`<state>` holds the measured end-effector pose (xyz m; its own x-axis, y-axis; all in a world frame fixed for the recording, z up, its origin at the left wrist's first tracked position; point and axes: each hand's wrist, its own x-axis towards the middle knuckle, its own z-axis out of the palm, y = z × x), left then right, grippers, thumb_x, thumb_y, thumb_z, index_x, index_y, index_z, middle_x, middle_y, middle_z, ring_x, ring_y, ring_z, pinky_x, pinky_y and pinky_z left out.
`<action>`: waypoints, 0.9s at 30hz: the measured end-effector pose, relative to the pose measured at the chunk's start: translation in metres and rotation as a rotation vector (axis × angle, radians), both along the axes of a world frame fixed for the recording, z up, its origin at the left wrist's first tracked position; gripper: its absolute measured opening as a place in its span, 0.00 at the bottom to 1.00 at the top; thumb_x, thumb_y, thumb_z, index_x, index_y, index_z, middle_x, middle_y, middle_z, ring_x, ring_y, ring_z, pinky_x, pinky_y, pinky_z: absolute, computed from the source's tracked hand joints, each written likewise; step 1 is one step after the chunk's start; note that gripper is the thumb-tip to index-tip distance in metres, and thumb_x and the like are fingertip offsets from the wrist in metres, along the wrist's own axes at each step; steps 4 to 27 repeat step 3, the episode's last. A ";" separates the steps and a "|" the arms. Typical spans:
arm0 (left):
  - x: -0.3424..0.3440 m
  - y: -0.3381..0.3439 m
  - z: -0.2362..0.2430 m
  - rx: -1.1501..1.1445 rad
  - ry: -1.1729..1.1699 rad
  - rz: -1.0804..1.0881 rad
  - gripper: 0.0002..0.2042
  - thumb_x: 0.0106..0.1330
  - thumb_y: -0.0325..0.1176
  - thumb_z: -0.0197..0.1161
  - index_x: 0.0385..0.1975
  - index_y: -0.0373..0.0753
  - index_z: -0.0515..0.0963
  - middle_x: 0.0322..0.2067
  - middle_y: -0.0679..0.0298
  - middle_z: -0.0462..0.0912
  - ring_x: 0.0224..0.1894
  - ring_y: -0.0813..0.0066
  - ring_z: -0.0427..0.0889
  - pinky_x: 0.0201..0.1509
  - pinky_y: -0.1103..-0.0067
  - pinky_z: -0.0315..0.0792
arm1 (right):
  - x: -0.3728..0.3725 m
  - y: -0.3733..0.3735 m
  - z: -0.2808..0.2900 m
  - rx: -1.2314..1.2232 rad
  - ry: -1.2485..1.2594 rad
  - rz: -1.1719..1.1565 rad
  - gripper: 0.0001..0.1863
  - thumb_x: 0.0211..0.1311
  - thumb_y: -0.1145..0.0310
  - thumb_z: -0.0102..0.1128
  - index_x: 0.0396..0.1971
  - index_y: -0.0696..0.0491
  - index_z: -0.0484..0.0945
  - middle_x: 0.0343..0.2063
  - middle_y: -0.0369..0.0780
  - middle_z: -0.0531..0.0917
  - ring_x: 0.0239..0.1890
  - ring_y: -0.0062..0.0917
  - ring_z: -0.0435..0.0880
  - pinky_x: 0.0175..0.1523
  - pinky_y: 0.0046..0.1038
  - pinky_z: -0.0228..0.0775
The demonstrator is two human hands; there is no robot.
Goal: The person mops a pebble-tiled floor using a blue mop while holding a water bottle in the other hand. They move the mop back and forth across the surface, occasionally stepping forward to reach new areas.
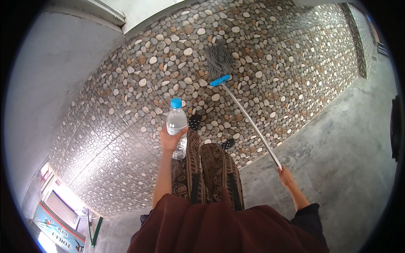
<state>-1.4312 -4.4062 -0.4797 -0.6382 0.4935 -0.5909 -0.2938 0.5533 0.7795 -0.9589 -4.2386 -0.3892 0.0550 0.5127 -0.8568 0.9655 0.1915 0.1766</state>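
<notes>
My left hand [172, 139] is wrapped round a clear plastic water bottle [176, 120] with a blue cap. The bottle is upright, in front of my left leg, and the cap is on. In my right hand [286, 176], lower right, is the end of a mop [252, 122] with a long metal handle. From there the handle slants away to the upper left, to a blue clamp [220, 80]. Beyond the clamp, the grey string mop head [219, 59] lies spread on the pebble-patterned tile floor [291, 80].
My feet in dark spotted socks [195, 122] stand on the pebble tiles. Smooth grey concrete [325, 168] borders the tiles at the right. A grey wall [63, 71] runs along the left, with a white door frame [122, 19] at the top. A blue sign [59, 230] is at lower left.
</notes>
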 end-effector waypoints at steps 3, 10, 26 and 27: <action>0.004 -0.011 -0.007 -0.038 -0.026 0.000 0.20 0.42 0.35 0.70 0.35 0.33 0.75 0.30 0.60 0.80 0.32 0.75 0.78 0.38 0.79 0.70 | -0.005 -0.001 -0.003 0.025 -0.027 0.003 0.28 0.61 0.48 0.35 0.46 0.60 0.65 0.28 0.56 0.76 0.33 0.50 0.74 0.36 0.44 0.64; 0.004 -0.011 -0.007 -0.038 -0.026 0.000 0.20 0.42 0.35 0.70 0.35 0.33 0.75 0.30 0.60 0.80 0.32 0.75 0.78 0.38 0.79 0.70 | -0.005 -0.001 -0.003 0.025 -0.027 0.003 0.28 0.61 0.48 0.35 0.46 0.60 0.65 0.28 0.56 0.76 0.33 0.50 0.74 0.36 0.44 0.64; 0.004 -0.011 -0.007 -0.038 -0.026 0.000 0.20 0.42 0.35 0.70 0.35 0.33 0.75 0.30 0.60 0.80 0.32 0.75 0.78 0.38 0.79 0.70 | -0.005 -0.001 -0.003 0.025 -0.027 0.003 0.28 0.61 0.48 0.35 0.46 0.60 0.65 0.28 0.56 0.76 0.33 0.50 0.74 0.36 0.44 0.64; 0.004 -0.011 -0.007 -0.038 -0.026 0.000 0.20 0.42 0.35 0.70 0.35 0.33 0.75 0.30 0.60 0.80 0.32 0.75 0.78 0.38 0.79 0.70 | -0.005 -0.001 -0.003 0.025 -0.027 0.003 0.28 0.61 0.48 0.35 0.46 0.60 0.65 0.28 0.56 0.76 0.33 0.50 0.74 0.36 0.44 0.64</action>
